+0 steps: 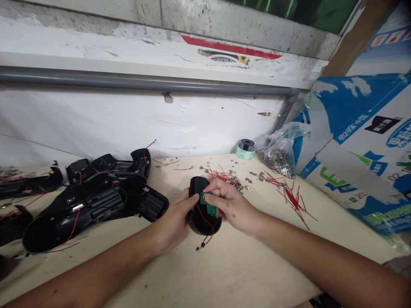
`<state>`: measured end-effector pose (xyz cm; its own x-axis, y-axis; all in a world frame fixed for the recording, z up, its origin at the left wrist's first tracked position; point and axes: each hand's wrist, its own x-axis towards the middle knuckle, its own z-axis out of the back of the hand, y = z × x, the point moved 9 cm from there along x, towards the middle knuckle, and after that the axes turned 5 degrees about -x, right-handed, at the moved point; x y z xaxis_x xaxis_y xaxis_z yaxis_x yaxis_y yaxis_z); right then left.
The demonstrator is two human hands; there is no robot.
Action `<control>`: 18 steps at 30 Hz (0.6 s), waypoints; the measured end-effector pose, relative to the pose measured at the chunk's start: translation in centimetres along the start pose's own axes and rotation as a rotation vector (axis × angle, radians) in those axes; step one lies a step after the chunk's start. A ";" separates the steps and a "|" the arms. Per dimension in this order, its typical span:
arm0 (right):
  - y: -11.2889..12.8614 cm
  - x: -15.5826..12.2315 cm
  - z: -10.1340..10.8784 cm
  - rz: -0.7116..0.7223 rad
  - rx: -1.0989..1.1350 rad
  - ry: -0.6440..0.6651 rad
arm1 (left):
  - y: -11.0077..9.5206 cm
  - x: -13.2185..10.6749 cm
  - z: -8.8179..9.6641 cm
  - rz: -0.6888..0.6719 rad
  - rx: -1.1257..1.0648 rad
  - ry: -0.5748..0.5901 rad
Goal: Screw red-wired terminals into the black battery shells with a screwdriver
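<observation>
My left hand (178, 211) grips a black plastic housing (198, 224) by its left side, thumb lying on the upper face. A red wire (205, 216) runs across the hollow of this housing, and a small black connector (201, 245) hangs below its lower end. Over the middle lies a flat green piece (210, 208); whether it is a circuit board or tape I cannot tell. My right hand (236, 209) is closed, its thumb and index finger pinching at the green piece's upper edge, close to my left thumb. Its other fingers are partly hidden behind the housing.
More black housings (105, 201) with red wires lie piled at left. Behind my hands are scattered red wires (221, 174) and small metal pieces; another wire bundle (293, 201) lies right. A tape roll (245, 149), a plastic bag of metal parts (279, 160) and a blue-white carton (359, 149) stand behind.
</observation>
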<state>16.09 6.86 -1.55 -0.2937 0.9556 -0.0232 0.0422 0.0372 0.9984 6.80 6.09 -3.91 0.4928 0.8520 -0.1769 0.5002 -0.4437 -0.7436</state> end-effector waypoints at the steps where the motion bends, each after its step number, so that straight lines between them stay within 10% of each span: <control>1: 0.0 0.0 0.0 -0.005 0.005 -0.005 | 0.0 0.0 0.0 0.003 -0.004 -0.005; 18: -0.3 0.1 0.0 0.000 0.009 -0.026 | -0.1 -0.1 0.2 0.004 -0.023 -0.052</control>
<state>16.08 6.96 -1.83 -0.2686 0.9629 -0.0249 0.0512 0.0401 0.9979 6.55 6.09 -3.95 0.4575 0.8633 -0.2132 0.5148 -0.4526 -0.7280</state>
